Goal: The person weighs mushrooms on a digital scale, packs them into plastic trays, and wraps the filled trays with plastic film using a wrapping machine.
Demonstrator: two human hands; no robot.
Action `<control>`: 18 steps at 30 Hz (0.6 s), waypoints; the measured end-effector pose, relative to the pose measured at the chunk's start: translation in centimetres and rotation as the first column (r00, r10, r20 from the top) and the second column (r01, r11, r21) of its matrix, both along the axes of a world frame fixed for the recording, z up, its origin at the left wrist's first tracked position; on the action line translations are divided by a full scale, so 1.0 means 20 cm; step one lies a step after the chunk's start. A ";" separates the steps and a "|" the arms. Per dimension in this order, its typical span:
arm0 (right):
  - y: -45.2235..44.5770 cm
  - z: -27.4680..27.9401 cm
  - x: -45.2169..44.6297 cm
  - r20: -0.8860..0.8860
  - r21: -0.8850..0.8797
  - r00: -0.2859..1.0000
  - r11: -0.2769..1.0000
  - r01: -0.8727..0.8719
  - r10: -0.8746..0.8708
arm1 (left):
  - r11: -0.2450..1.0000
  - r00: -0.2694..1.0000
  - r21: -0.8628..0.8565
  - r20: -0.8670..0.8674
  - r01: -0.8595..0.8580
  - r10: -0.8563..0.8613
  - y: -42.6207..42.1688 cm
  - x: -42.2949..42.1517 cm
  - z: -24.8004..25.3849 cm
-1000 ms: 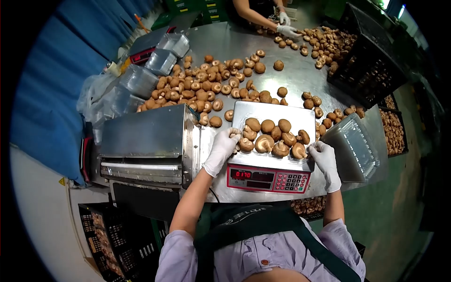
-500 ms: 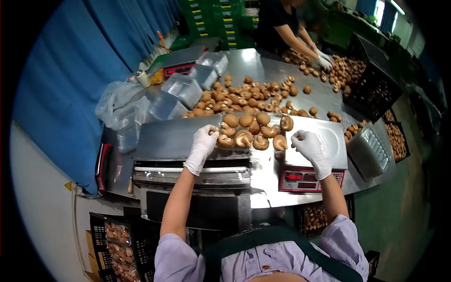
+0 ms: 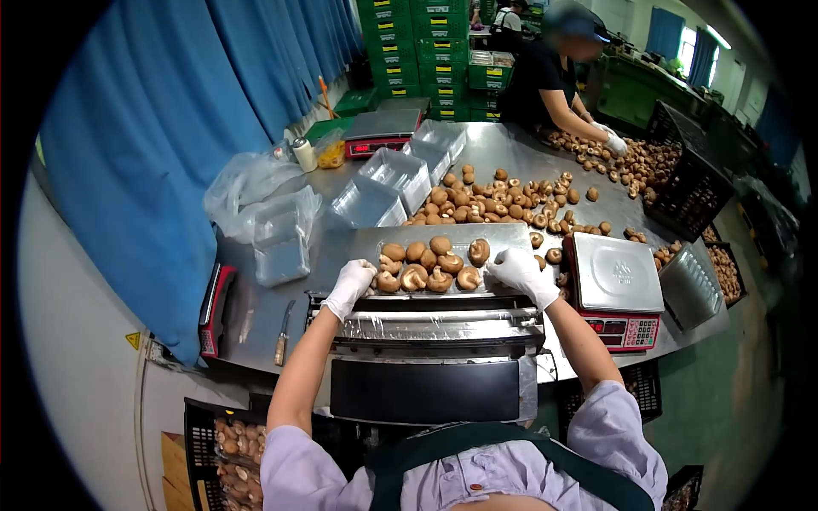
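Observation:
A clear tray of brown mushrooms (image 3: 414,277) rests on the metal top of the wrapping machine (image 3: 341,247). My left hand (image 3: 350,284), in a white glove, grips the tray's left edge with its fingers pressed together. At the opposite edge, my gloved right hand (image 3: 523,275) is also closed on the tray. Clear film shows along the roller (image 3: 426,319) just in front of the tray. To the right stands the red scale (image 3: 619,277), its metal plate bare. Loose mushrooms (image 3: 503,204) lie behind the machine.
Stacked clear trays (image 3: 396,175) and plastic bags (image 3: 247,187) lie at the left back. A knife (image 3: 284,334) is left of the machine. More trays (image 3: 692,285) stand right of the scale. A co-worker (image 3: 554,89) handles mushrooms beside a black crate (image 3: 688,183).
Both hands have carried the tray of mushrooms leftward from the scale onto the wrapping machine. My right hand, apart from the tray half a second ago, is at its right edge. The view has shifted.

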State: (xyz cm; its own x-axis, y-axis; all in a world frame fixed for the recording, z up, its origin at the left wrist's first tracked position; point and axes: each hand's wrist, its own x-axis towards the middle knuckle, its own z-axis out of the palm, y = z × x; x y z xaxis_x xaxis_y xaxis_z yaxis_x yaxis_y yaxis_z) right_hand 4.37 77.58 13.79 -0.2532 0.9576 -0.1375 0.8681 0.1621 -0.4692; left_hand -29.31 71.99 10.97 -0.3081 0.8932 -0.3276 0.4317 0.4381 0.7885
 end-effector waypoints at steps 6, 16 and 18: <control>0.03 0.05 -0.02 -0.072 0.192 0.997 0.981 -0.024 0.038 | 0.940 0.811 0.217 -0.578 0.263 -0.093 0.03 0.10 0.22; -0.04 0.14 -0.12 0.010 0.648 0.934 0.709 -0.278 0.357 | 0.446 0.334 0.061 -0.754 0.893 -0.566 0.17 0.33 0.14; -0.04 0.13 -0.10 -0.028 0.598 0.931 0.752 -0.277 0.364 | 0.489 0.324 0.040 -0.796 0.871 -0.512 0.15 0.33 0.13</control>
State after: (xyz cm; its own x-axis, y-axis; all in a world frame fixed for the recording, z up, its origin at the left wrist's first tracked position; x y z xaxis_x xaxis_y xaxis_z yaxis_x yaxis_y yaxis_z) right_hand 2.30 76.73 16.48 -0.5333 0.7034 0.4700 0.6513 0.6959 -0.3026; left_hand -22.69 74.97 13.62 0.5579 0.8258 0.0829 0.8121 -0.5637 0.1508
